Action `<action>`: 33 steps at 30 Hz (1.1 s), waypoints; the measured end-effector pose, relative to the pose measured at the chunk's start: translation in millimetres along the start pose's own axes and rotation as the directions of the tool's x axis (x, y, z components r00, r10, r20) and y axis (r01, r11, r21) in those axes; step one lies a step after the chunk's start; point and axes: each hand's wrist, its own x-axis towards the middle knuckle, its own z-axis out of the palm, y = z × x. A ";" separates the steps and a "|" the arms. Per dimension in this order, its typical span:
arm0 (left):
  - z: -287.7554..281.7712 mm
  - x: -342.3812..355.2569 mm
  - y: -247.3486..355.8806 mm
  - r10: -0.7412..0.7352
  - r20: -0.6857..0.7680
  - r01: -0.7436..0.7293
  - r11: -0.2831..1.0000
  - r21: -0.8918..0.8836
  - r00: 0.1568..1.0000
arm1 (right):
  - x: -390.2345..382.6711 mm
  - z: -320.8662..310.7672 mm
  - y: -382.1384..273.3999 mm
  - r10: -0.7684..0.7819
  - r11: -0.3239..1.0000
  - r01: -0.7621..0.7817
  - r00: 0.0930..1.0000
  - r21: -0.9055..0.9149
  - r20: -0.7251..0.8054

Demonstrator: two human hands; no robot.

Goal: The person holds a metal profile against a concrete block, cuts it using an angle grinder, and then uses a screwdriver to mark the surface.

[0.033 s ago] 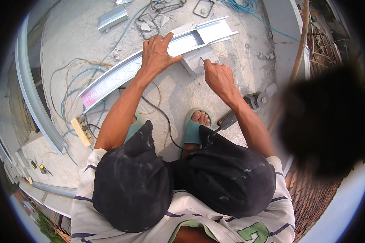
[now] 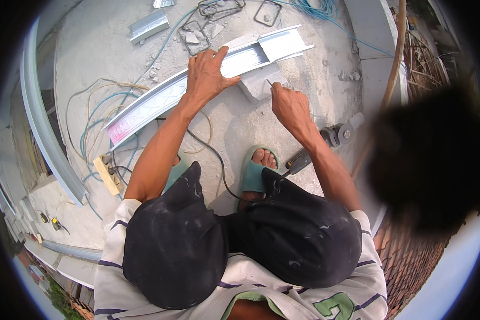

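A silvery C-shaped metal channel [image 2: 160, 100] lies slantwise in front of me, its right part over a grey concrete block [image 2: 258, 88]. A shorter metal piece [image 2: 285, 44] overlaps its right end. My left hand [image 2: 205, 74] grips the channel near its middle, fingers over the far lip and thumb along the near side. To the right, just beside the block, my right hand [image 2: 290, 106] is closed in a pinch. From its fingertips sticks a thin grey pointed rod [image 2: 270, 83], angled toward the block; its other end is hidden in the hand.
An angle grinder [image 2: 317, 145] lies by my right foot, its black cord running between my feet. At left are a power strip [image 2: 108, 175], tangled cables [image 2: 90, 128] and a long metal channel [image 2: 45, 122]. Bent wire frames [image 2: 194, 40] and a channel offcut [image 2: 149, 26] lie farther off.
My right hand has drawn back slightly to the right and toward me, and more of the thin rod shows. My left hand keeps its grip on the channel.
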 end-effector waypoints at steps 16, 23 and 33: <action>5.0 6.0 -5.4 0.018 -0.006 -0.018 0.999 -0.046 1.000 | 27.4 -7.5 -10.2 0.154 0.983 -0.140 0.981 0.120 -0.117; 2.0 6.8 -5.1 0.023 -0.007 -0.023 0.999 -0.027 1.000 | 25.1 0.3 -9.6 0.127 0.985 -0.104 0.976 0.135 -0.176; 4.3 8.2 -10.4 0.031 -0.002 -0.031 0.999 -0.029 1.000 | 19.6 19.4 -4.6 0.084 0.990 -0.055 0.970 0.133 -0.229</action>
